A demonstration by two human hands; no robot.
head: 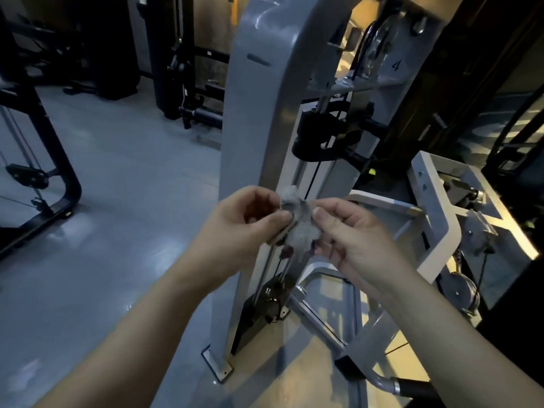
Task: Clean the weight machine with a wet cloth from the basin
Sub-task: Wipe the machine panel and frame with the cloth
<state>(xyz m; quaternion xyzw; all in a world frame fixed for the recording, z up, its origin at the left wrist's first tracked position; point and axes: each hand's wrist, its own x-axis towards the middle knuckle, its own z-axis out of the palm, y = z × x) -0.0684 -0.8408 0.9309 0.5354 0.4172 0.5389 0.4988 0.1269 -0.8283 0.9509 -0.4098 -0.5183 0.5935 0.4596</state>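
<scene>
Found small grey cloth [297,228], bunched and crumpled, held up between both hands in front of the weight machine [253,113], overlapping its pale grey upright in the view; contact with the upright not determinable. Noted left hand [244,222] pinching the cloth's left edge between thumb and curled fingers. Noted right hand [350,234] pinching the right edge likewise, thumb on top, remaining fingers loosely curled below. Recorded dark purple bits hanging at the cloth's lower edge; nature not determinable. Wetness of cloth: cannot tell. Observed black collar [321,134] on the guide rod behind the upright, pulley [376,45] near the top, numeral 4 [396,66] marked on the frame just beside it. Observed bolted base plate [219,368] at the foot of the upright, resting on glossy grey floor [117,201]. Logged dark cable machine [44,172] well apart at left.
</scene>
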